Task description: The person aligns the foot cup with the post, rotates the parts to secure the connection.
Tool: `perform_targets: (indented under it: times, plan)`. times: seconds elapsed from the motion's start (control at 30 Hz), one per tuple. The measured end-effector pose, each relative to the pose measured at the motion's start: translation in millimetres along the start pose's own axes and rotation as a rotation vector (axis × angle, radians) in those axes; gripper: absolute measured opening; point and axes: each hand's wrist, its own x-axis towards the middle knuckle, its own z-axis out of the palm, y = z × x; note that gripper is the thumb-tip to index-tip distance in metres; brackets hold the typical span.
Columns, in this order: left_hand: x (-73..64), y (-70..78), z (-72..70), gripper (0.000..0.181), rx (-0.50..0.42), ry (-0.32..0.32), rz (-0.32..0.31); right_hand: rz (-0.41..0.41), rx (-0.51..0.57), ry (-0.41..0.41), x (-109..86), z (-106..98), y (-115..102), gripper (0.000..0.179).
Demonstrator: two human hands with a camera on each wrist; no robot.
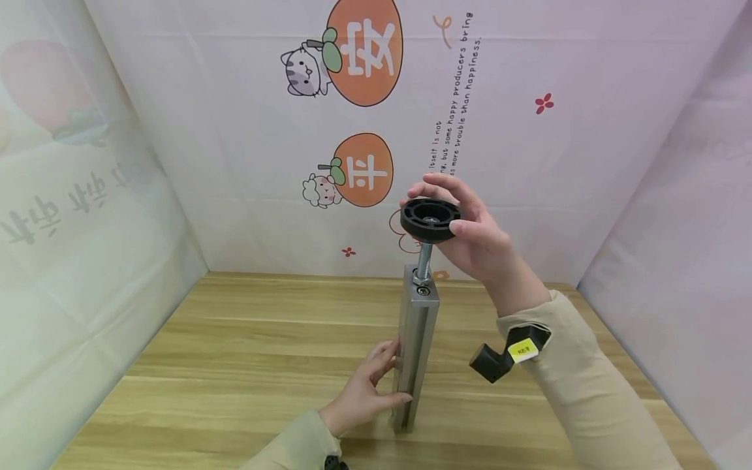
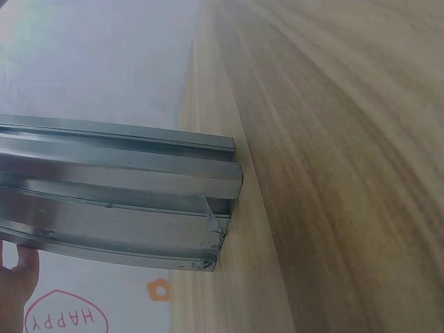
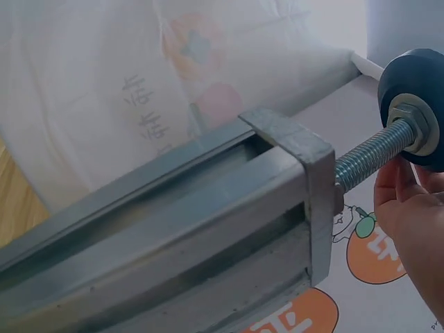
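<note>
A slotted aluminium profile stands upright on the wooden table, its lower end close against the boards in the left wrist view. My left hand grips its lower part, thumb across the front and fingers on the left side. On top, a metal end plate carries a threaded rod with a nut at its base. A black round levelling foot crowns the rod, its ribbed underside facing up. My right hand holds the foot by its rim, thumb in front and fingers behind; the palm side is partly hidden.
The wood-grain table spreads around the profile. A printed cloth with orange fruit and cat drawings hangs behind it, and pale cloths close off both sides. A black wrist camera sits on the right sleeve.
</note>
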Motion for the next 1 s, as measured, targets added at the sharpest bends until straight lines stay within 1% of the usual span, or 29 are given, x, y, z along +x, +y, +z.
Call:
perform_targets:
  times: [0.13, 0.3, 0.37, 0.5, 0.63, 0.73, 0.8, 0.93, 1.0]
  plan:
    - [-0.1, -1.5, -0.2, 0.091, 0.001, -0.002, 0.008, 0.017, -0.17, 0.105, -1.8, 4, -6, 0.037]
    - [-0.2, -1.8, -0.3, 0.09, -0.001, -0.005, 0.011, 0.051, -0.413, 0.262, -2.0, 15, -13, 0.038]
    - [-0.1, -1.9, -0.5, 0.09, -0.003, -0.006, 0.013, 0.062, -0.485, 0.317, -1.2, 20, -15, 0.041]
    - [-0.1, -2.3, -0.5, 0.091, -0.005, -0.008, 0.017, 0.078, -0.595, 0.41, 1.0, 28, -16, 0.048]
    - [-0.8, -2.0, 0.1, 0.092, -0.004, -0.005, 0.028, 0.09, -0.707, 0.473, 1.8, 34, -16, 0.051]
    - [-1.6, -0.4, 1.0, 0.094, -0.001, 0.0, 0.042, 0.096, -0.798, 0.511, 1.7, 38, -15, 0.044]
    - [-2.0, 0.2, 1.5, 0.094, -0.001, 0.002, 0.049, 0.105, -0.867, 0.536, 1.5, 41, -14, 0.04]
    - [-1.2, 0.5, 1.6, 0.093, -0.004, 0.003, 0.055, 0.113, -1.027, 0.592, 2.5, 48, -14, 0.043]
    - [-0.1, 0.2, 1.4, 0.092, -0.005, 0.002, 0.056, 0.102, -1.099, 0.616, 3.3, 52, -15, 0.043]
